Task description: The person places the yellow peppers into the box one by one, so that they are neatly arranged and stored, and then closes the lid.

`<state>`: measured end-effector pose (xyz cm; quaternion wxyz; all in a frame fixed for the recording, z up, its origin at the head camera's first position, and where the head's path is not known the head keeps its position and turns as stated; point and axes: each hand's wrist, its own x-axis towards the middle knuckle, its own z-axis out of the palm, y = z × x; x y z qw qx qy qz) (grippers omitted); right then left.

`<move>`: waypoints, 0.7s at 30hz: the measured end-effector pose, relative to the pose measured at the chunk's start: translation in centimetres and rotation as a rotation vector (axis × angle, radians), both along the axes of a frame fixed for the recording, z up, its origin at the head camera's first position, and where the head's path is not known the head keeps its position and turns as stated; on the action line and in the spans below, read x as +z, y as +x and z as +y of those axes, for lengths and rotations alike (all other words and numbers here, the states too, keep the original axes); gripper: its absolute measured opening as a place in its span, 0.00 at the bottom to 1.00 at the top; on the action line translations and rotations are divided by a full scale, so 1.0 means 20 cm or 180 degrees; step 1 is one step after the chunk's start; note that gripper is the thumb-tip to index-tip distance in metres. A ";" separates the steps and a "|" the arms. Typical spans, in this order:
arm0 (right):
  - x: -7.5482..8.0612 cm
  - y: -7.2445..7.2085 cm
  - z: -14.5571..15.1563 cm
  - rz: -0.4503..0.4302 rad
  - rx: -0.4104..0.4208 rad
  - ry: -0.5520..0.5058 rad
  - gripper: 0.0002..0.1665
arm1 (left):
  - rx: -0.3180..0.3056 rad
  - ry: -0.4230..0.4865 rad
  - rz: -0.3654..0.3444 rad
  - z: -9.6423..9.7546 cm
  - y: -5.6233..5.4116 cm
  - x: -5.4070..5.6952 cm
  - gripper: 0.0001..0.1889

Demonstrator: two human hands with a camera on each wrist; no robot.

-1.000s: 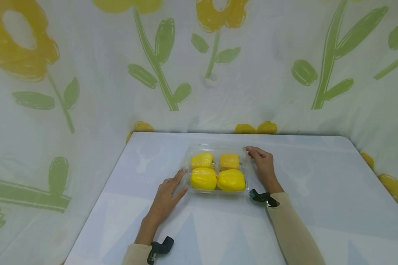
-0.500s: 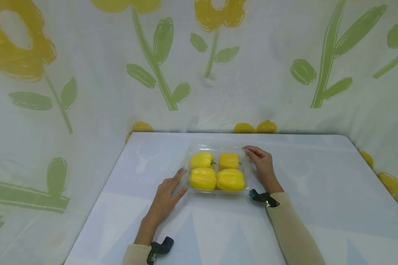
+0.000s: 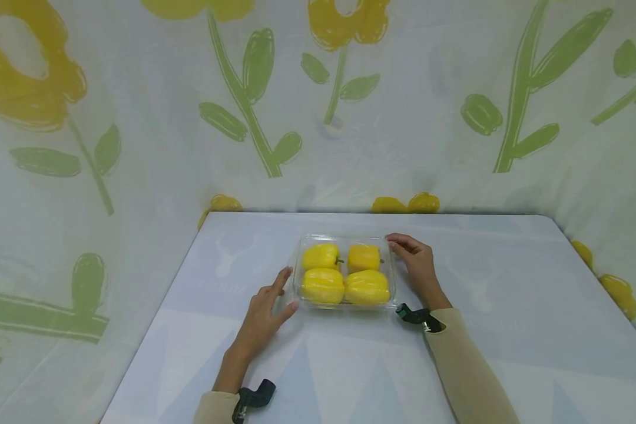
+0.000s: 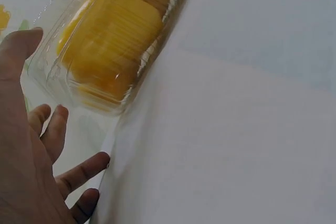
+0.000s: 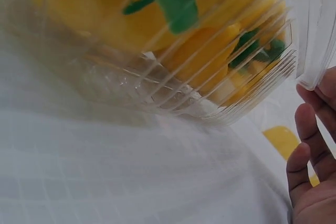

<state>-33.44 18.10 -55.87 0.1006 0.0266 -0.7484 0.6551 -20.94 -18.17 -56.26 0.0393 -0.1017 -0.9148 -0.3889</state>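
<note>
A clear plastic clamshell container (image 3: 344, 308) lies on the table with several yellow bell peppers (image 3: 367, 287) inside. Their green stems (image 5: 176, 3) show through the ribbed wall in the right wrist view. My right hand (image 3: 416, 262) pinches the lid's far right corner between thumb and fingertips. At the container's left side is my left hand (image 3: 262, 315), fingers spread and holding nothing. The left wrist view shows its fingertips just off the plastic wall, near a yellow pepper (image 4: 113, 38). The lid lies over the peppers; whether its rim is fastened I cannot tell.
The white and pale blue table (image 3: 487, 365) runs back to a curtain (image 3: 403, 147) printed with yellow flowers and green leaves. Black wrist mounts (image 3: 257, 394) sit at both cuffs. The table's left edge passes close to my left arm.
The lid's far edge has come down a little with my right hand at its corner. My left fingertips have moved slightly away from the container's left side.
</note>
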 end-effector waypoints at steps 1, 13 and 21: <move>0.00 0.00 0.00 -0.0024 -0.0012 0.0011 0.17 | 0.0019 0.0035 -0.0019 0.00 0.00 0.00 0.37; 0.01 0.06 0.00 -0.0545 -0.0072 0.0206 0.30 | 0.0054 0.0177 -0.0194 0.00 0.00 -0.01 0.31; 0.02 0.13 -0.03 -0.0683 -0.0012 0.0301 0.35 | 0.0058 0.0141 -0.0199 0.00 0.00 0.01 0.31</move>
